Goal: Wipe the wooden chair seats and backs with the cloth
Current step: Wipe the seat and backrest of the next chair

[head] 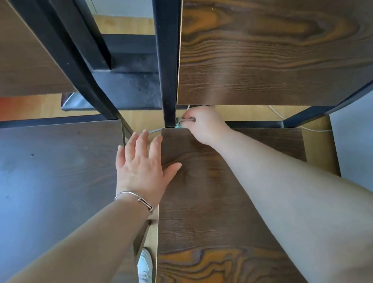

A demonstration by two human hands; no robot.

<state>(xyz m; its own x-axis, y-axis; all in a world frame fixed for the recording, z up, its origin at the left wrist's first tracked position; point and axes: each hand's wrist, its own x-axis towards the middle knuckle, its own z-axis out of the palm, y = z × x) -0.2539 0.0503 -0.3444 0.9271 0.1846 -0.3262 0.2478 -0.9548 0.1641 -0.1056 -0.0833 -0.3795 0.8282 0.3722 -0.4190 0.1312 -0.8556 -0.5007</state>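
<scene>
The left hand [141, 169] lies flat, fingers straight, on the left edge of the seat [206, 222] mid-frame. The right hand [205, 126] curls round the cloth [179, 123] at the seat's far corner, beside a black post [167, 60].

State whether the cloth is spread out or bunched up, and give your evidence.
Bunched up: only a small crumpled wad of cloth shows, gripped in the right hand's curled fingers at the seat's far corner.
</scene>
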